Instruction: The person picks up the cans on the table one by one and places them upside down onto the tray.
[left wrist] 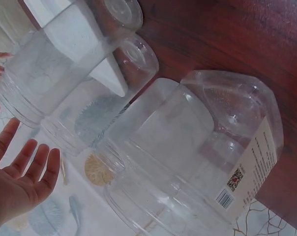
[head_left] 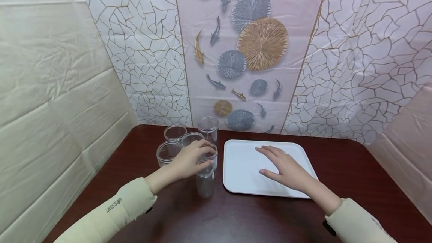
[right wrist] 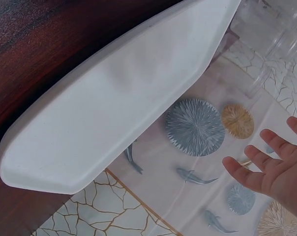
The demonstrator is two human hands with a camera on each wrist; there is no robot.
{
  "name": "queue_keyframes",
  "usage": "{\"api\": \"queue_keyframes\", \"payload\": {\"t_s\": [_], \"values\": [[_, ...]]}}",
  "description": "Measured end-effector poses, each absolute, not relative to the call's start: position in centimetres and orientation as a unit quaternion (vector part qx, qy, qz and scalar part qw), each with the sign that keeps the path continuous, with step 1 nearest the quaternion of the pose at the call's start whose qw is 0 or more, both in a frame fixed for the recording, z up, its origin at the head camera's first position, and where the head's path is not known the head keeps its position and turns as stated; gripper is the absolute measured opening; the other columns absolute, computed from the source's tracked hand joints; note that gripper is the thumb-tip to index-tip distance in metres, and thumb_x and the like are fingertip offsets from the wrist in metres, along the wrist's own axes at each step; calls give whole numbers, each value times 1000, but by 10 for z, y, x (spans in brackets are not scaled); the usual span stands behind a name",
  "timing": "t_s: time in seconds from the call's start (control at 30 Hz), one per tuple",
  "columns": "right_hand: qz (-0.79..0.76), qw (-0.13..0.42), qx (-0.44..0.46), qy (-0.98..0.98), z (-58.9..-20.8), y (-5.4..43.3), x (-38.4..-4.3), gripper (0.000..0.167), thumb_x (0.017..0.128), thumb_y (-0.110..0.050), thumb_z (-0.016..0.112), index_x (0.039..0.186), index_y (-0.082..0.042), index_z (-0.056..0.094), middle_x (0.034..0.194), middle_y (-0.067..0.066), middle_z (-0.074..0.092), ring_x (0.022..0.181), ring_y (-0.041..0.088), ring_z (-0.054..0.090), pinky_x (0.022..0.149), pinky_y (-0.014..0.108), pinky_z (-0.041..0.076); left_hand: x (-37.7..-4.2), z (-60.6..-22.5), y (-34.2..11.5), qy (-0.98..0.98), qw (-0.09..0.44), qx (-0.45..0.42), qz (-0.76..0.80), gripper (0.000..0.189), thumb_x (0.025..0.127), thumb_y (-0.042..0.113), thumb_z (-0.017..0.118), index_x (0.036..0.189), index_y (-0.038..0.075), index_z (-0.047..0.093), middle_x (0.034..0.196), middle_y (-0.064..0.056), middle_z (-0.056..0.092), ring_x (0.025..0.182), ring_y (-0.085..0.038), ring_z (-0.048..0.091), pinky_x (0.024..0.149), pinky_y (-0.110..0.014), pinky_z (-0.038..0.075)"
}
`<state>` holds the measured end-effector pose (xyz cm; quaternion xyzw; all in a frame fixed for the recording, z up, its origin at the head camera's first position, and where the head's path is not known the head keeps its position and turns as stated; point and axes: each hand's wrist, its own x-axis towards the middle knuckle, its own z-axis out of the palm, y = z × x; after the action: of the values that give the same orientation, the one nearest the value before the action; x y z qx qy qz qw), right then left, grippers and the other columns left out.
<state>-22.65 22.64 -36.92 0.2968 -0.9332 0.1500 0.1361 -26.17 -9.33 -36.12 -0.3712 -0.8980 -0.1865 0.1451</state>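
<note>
My left hand (head_left: 190,159) is over a cluster of clear plastic jars, its fingers spread and loosely bent close to the rims. Just below its fingertips, a narrow clear jar (head_left: 206,187) stands upright at the front of the cluster. Several wider, open-topped jars, one of them a clear jar (head_left: 166,153) at the left, stand around and behind the hand. A printed label (left wrist: 252,172) shows on one jar in the left wrist view. Over the white tray (head_left: 241,171) hovers my right hand (head_left: 287,168), fingers extended and holding nothing.
The dark red-brown table (head_left: 236,220) carries the jars on the left and the tray right of them. A patterned cloth backdrop (head_left: 152,48) hangs behind the table's far edge. Pale cloth (head_left: 60,85) covers the left side.
</note>
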Motion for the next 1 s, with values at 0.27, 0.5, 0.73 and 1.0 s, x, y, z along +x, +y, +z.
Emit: {"api": "queue_keyframes", "payload": {"t_s": [0.27,0.5,0.73,1.0], "values": [[149,130,302,-933,-372,225,-222,62,88,-34,65,140,-11,42,137,17,49,126,38,46,96,58,41,-251,-368,-95,-893,156,-388,-165,32,86,33,67,113,18,67,122,-4,59,113,-24,54,85,-46,51],[159,133,308,-929,-374,219,-220,61,87,-32,66,139,-11,44,136,16,50,125,38,47,95,58,43,-244,-370,-101,-885,173,-413,-126,39,84,41,67,118,22,66,127,-5,59,114,-22,54,83,-44,51],[161,124,313,-928,-382,214,-219,61,88,-35,64,141,-12,42,138,14,49,126,36,47,95,58,43,-236,-374,-105,-886,169,-416,-112,39,83,41,68,116,19,66,126,-7,59,115,-25,54,86,-44,51],[153,129,313,-928,-379,214,-219,62,87,-32,66,140,-12,43,137,14,50,125,36,47,94,58,43,-234,-376,-102,-886,176,-418,-101,43,80,34,72,119,18,64,127,-5,57,115,-23,53,88,-40,51]]}}
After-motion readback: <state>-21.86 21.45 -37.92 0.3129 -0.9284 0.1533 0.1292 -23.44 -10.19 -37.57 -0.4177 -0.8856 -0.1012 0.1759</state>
